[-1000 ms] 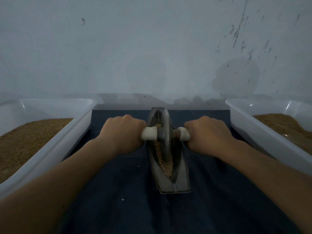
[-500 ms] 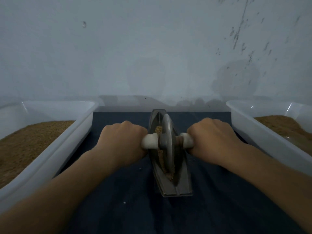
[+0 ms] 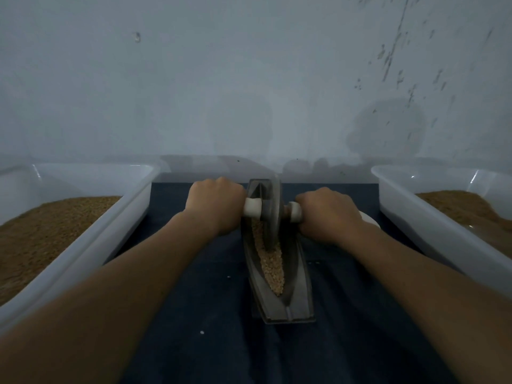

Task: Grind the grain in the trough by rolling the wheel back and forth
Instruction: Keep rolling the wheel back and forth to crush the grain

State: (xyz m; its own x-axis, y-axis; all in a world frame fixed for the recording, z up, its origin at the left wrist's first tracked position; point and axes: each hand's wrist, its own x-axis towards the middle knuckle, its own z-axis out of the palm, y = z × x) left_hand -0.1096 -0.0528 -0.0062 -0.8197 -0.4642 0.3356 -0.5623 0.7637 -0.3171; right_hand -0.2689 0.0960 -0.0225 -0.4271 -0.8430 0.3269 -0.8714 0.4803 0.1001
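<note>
At the far end of the trough (image 3: 301,299), my left hand (image 3: 214,206) and right hand (image 3: 328,214) each clench a white handle (image 3: 252,210) of the upright wheel (image 3: 273,210); I see grain (image 3: 273,266) lying in the nearer channel.

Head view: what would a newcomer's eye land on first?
Dead centre, the left hand and right hand grip the white handle on either side of a grey wheel, which stands in a narrow trough on dark blue cloth. A strip of tan grain lies in the trough on the camera's side of the wheel. A left tub and a right tub, both white and holding brown grain, flank the scene.
</note>
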